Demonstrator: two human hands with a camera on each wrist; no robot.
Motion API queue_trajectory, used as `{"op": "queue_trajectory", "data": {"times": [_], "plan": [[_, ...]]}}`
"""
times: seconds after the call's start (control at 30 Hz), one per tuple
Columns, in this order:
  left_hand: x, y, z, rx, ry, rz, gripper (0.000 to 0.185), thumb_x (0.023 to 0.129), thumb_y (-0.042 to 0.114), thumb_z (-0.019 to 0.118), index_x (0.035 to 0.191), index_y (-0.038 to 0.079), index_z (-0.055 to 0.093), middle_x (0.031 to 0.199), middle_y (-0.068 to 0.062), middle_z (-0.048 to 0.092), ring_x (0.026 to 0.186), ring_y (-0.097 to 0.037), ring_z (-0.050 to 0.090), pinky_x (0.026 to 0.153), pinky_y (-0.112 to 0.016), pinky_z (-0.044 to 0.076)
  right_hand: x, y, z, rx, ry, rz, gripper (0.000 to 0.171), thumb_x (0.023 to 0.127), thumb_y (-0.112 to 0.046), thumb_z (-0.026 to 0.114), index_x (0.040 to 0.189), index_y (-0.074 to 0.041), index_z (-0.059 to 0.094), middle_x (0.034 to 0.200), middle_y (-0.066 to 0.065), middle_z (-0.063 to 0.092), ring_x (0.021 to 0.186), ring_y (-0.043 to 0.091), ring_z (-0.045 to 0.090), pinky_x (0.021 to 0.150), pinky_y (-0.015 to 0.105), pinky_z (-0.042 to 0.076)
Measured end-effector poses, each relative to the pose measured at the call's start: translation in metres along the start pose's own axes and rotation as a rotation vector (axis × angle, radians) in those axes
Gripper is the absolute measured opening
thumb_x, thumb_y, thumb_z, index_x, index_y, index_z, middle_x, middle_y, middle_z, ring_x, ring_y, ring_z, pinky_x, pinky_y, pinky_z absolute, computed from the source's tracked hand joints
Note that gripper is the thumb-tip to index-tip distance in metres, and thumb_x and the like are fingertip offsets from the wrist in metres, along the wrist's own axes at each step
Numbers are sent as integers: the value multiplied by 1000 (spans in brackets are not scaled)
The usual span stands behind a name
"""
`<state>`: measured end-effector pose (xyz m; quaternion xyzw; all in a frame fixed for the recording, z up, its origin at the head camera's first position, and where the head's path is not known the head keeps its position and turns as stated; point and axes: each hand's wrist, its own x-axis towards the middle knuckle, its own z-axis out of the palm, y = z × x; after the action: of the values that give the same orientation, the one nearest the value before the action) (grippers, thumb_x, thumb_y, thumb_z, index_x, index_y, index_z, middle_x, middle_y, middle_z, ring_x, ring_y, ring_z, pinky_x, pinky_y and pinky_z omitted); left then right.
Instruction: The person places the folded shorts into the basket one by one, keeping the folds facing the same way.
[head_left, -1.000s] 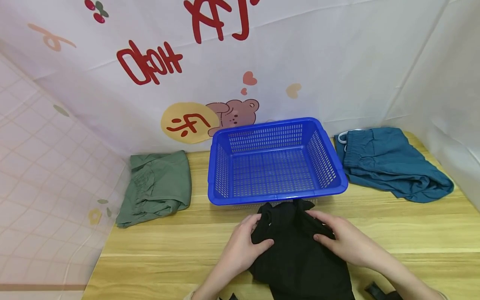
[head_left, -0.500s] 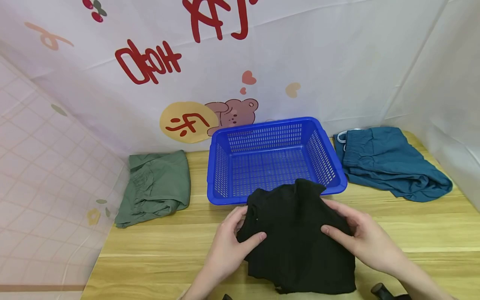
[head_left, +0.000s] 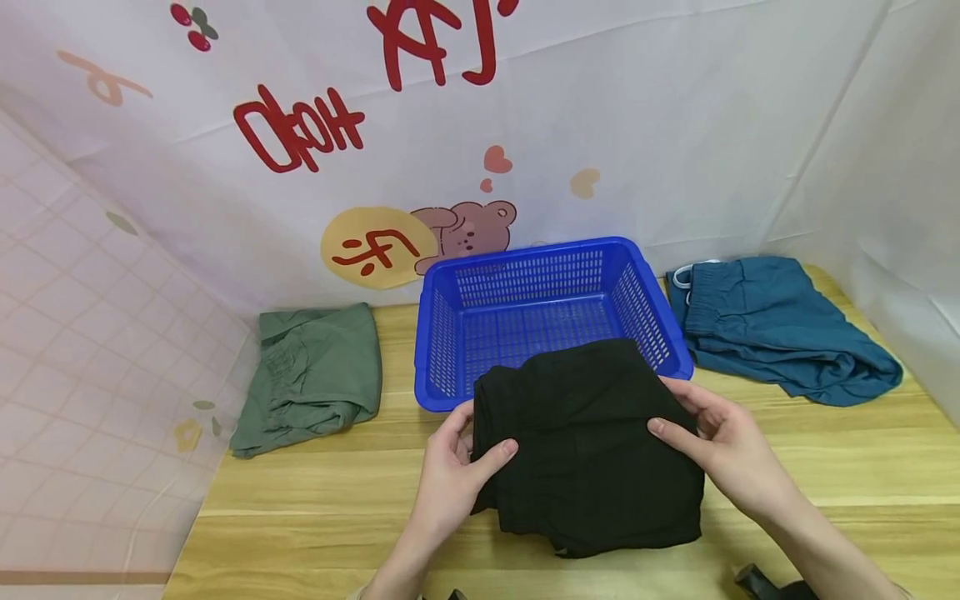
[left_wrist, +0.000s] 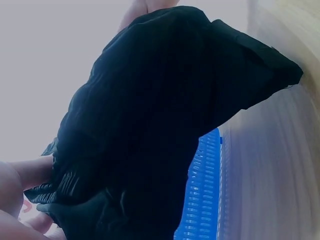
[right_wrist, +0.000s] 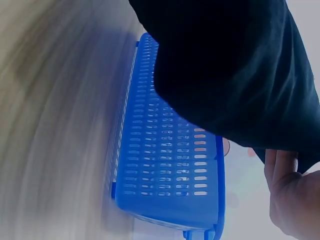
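Note:
A folded black garment (head_left: pixel 588 446) is lifted off the wooden table, its far edge over the front rim of the blue slotted basket (head_left: pixel 540 292). My left hand (head_left: pixel 461 458) grips its left side, thumb on top. My right hand (head_left: pixel 712 442) grips its right side, thumb on top. In the left wrist view the black garment (left_wrist: pixel 150 130) fills the frame above the blue basket (left_wrist: pixel 205 200). The right wrist view shows the black garment (right_wrist: pixel 235 70) hanging over the basket (right_wrist: pixel 170 170), with fingers (right_wrist: pixel 292 195) of a hand at the lower right.
A crumpled green garment (head_left: pixel 315 375) lies left of the basket. A teal garment (head_left: pixel 772 329) with a white drawstring lies to its right. A printed backdrop (head_left: pixel 450 125) closes off the rear and sides. A dark object (head_left: pixel 757 579) shows at the bottom right edge.
Both hands have lifted the black garment from the table and carried it forward, so its far edge now overlaps the basket's front rim.

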<state>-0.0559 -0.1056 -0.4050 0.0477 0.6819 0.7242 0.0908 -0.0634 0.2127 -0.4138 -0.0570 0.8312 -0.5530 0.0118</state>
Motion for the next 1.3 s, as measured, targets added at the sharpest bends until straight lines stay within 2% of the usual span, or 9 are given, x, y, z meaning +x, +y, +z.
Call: {"op": "queue_trajectory", "data": {"times": [0.17, 0.3, 0.43, 0.53, 0.67, 0.97, 1.13, 1.23, 1.3], "plan": [[-2, 3, 0, 33, 25, 33, 57, 93, 0, 75, 145, 2, 54, 143, -23, 62, 105, -6, 75, 84, -33, 66, 1, -5, -2, -19, -1, 33, 56, 101, -18, 72, 153, -7, 53, 155, 16, 58, 123, -27, 48, 93, -1, 44], [-1, 12, -4, 82, 33, 62, 56, 93, 0, 75, 145, 3, 55, 138, -23, 65, 104, -6, 76, 83, -33, 66, 6, -16, -3, 3, -6, -51, 52, 100, -12, 71, 150, -7, 56, 143, -7, 68, 118, -18, 60, 89, 7, 54], [2, 31, -10, 150, 46, 93, 55, 94, 3, 75, 145, 7, 55, 129, -26, 71, 95, -6, 78, 78, -34, 67, 17, -36, -5, -1, 3, -151, 49, 98, -5, 71, 146, -5, 60, 126, -31, 67, 109, -12, 68, 83, 14, 59], [7, 48, -14, 187, 61, 134, 56, 94, 3, 75, 146, 8, 55, 128, -26, 72, 95, -5, 78, 78, -33, 66, 27, -53, -10, -19, 7, -174, 47, 98, -5, 72, 145, -6, 61, 122, -31, 69, 105, -9, 70, 80, 15, 60], [16, 71, -16, 213, 93, 243, 56, 93, -3, 75, 145, 2, 55, 131, -25, 71, 99, -3, 78, 81, -32, 66, 43, -78, -17, -29, 5, -183, 46, 100, -9, 71, 146, -9, 61, 120, -27, 71, 99, -5, 74, 79, 17, 61], [44, 109, -18, 274, 211, 444, 49, 91, -3, 77, 138, 2, 61, 126, -4, 65, 98, -5, 76, 81, -30, 66, 82, -124, -27, 47, 42, -269, 38, 101, -9, 69, 139, -7, 64, 114, -21, 73, 95, -1, 75, 76, 20, 62], [58, 114, -22, 287, 247, 486, 47, 92, 0, 77, 137, 2, 62, 123, -2, 64, 98, -5, 76, 80, -27, 65, 99, -131, -25, 34, 55, -295, 37, 101, -10, 69, 137, -6, 65, 110, -22, 72, 91, -2, 74, 75, 18, 62], [67, 115, -25, 294, 254, 483, 48, 93, 1, 76, 138, 3, 61, 126, -6, 63, 102, -14, 76, 79, -26, 65, 108, -132, -23, 15, 42, -294, 37, 102, -11, 68, 139, -6, 65, 109, -23, 71, 91, -4, 74, 75, 18, 61], [74, 114, -29, 311, 251, 462, 48, 94, 2, 76, 139, 5, 61, 128, -9, 64, 102, -17, 77, 78, -26, 65, 114, -132, -21, -7, 22, -273, 39, 103, -12, 67, 141, -7, 63, 116, -12, 74, 91, -6, 72, 76, 17, 61]]}}
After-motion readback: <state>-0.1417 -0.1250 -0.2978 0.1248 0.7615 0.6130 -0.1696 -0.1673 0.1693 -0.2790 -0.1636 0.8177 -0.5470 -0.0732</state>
